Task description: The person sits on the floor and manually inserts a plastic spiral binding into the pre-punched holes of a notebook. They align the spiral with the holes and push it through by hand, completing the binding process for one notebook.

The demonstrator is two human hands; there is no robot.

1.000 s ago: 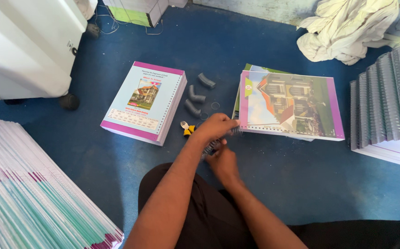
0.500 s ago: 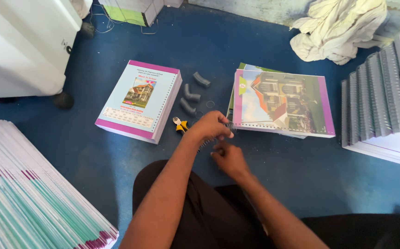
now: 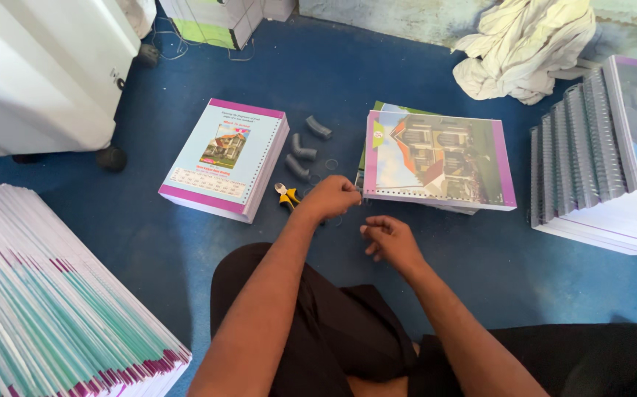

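I sit on a blue floor with both arms stretched forward. My left hand (image 3: 333, 198) is closed in a pinch, its fingertips at the near left corner of a stack of sheets with a house picture (image 3: 436, 158); anything between the fingers is too small to see. My right hand (image 3: 388, 239) hovers just below and to the right, fingers loosely curled and apart, with nothing visible in it. Yellow-handled cutters (image 3: 287, 195) lie on the floor just left of my left hand.
A purple-edged stack of printed sheets (image 3: 227, 158) lies at left, with grey curved pieces (image 3: 304, 147) and small rings (image 3: 331, 163) beside it. Bound stacks (image 3: 605, 162) stand at right and fanned sheets (image 3: 47, 309) at lower left. A white cloth (image 3: 524, 51) and a white appliance (image 3: 39, 73) lie at the back.
My hands, close together a second ago, have drawn apart. The right hand has dropped back toward me while the left stays by the corner of the picture stack.
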